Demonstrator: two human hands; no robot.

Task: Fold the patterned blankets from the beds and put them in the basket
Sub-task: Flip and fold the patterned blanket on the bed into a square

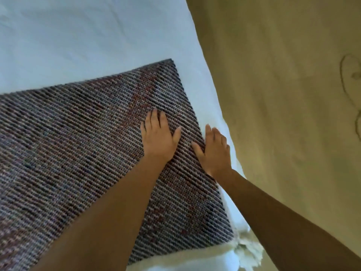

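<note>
The patterned blanket [78, 143] was seen laid flat on the white sheet of the bed [78, 36], its woven surface of dark, grey and reddish threads spread across the left and lower part of the view. Its far corner was pointed away from the person, and its right edge was run close along the side of the bed. A white fringe [248, 249] was shown at the near right corner of the blanket, hanging over the bed's edge. How many layers the blanket was folded into could not be told.

Both bare forearms were stretched forward from the lower edge of the view. The left hand [159, 137] was laid palm down on the blanket, near its right edge, with the fingers held straight and close together, pointing away from the person, and the thumb spread out to the right. Nothing was gripped by it; the cloth was only pressed.

The right hand [214, 151] was placed just beside the left, apart from it, at the very edge of the blanket. Its fingers were also kept straight and slightly blurred, reaching over the border onto the white sheet, while the thumb was rested on the weave. No fold of cloth was pinched by it.

A beige floor [283, 94] was seen to the right of the bed, with a thin dark looping line [345, 79] marked on it.
</note>
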